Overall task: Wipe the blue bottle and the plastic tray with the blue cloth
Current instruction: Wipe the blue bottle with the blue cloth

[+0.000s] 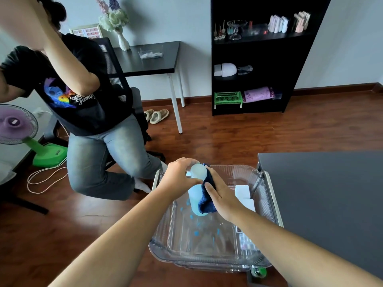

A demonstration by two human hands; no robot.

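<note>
I get a single view: a wide-angle camera worn on the person's head, facing forward and tilted down. It looks from close above into the clear plastic tray (pixel 207 243), and further out reaches the wooden floor (pixel 228 131) and the black shelf unit (pixel 259 52).

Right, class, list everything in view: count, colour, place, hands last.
blue bottle: one, pale blue, in the tray
blue cloth: one, dark blue, against the bottle
plastic tray: one, clear, bottom centre
table: one, dark grey, right
shelf unit: one, black, back wall
desk: one, black, back centre
fan: one, purple and green, left floor
slippers: one pair, beige, by the desk leg
other person: one, black shirt, left
left hand: grips the bottle's top
right hand: holds the cloth on the bottle
</note>
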